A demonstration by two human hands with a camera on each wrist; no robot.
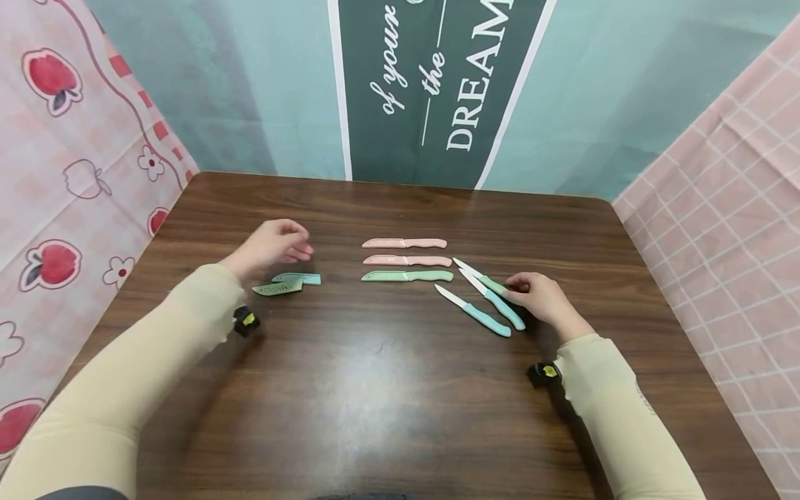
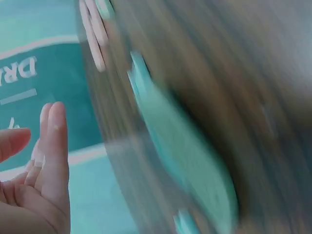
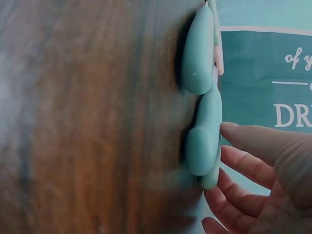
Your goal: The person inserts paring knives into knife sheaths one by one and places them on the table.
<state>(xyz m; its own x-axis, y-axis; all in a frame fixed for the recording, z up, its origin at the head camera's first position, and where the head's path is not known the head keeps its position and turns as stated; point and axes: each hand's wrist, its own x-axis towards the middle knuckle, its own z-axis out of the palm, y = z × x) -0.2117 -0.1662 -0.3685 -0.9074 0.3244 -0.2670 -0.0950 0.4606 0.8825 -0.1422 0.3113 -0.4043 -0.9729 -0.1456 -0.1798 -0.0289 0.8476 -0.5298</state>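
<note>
My left hand (image 1: pixel 275 244) hovers just beyond two loose blade sheaths, fingers loosely bent, holding nothing. The green sheath (image 1: pixel 278 287) lies across the light-blue sheath (image 1: pixel 310 279); both are blurred in the left wrist view. On the right, my right hand (image 1: pixel 542 297) pinches the handle of a bare-bladed green knife (image 1: pixel 494 285) between thumb and fingers. In the right wrist view that green handle (image 3: pixel 210 182) shows partly behind a blue handle (image 3: pixel 204 151). Two unsheathed blue knives, one nearer (image 1: pixel 484 321) and one beside the green knife (image 1: pixel 505 309), lie pointing up-left.
Three sheathed knives lie in parallel at mid-table: a far pink knife (image 1: pixel 425 243), a second pink knife (image 1: pixel 428 261) and a green one (image 1: pixel 428 276). Printed cloths hang behind and at both sides of the brown wooden table (image 1: pixel 375 389).
</note>
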